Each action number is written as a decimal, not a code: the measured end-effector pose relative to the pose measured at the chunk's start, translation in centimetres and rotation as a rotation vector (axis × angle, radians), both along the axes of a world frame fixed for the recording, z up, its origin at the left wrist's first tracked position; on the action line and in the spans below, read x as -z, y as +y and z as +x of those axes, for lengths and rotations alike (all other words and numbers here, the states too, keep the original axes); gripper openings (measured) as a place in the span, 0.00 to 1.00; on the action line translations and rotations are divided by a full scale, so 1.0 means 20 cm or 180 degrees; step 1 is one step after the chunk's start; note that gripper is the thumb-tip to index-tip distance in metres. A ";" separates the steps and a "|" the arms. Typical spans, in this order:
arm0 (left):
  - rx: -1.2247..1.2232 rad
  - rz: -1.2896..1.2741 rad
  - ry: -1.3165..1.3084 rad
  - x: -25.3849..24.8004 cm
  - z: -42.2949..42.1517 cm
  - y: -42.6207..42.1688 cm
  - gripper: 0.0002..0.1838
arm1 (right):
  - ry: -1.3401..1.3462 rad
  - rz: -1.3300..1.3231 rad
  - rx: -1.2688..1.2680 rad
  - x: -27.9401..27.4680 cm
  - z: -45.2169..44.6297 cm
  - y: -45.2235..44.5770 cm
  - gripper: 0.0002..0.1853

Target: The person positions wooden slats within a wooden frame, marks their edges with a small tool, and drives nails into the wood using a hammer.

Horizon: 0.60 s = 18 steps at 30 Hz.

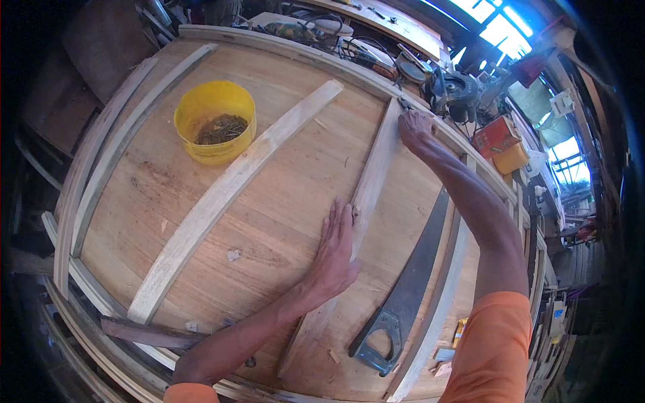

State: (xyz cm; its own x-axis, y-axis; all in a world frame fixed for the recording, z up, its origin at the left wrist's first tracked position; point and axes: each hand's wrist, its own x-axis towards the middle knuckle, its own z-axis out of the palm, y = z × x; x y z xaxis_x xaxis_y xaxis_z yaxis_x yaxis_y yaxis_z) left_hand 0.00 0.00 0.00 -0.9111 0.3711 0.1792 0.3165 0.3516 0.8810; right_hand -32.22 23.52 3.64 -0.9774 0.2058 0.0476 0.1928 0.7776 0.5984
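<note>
Strip of wood [377, 168] is lying across the wooden panel [282, 221], between the saw [413, 275] and a pale slat [235, 181]. We are seeing the left hand [336, 252] resting against its edge, fingers extended, nearly together. The right hand [418, 127] is curling at its far end; whether those fingers are pinching anything, we cannot tell.
</note>
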 end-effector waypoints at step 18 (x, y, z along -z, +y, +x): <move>-0.0042 -0.0052 0.0014 0.01 -0.01 -0.02 0.57 | -0.0456 -0.0549 -0.1897 -0.10 -0.06 0.25 0.10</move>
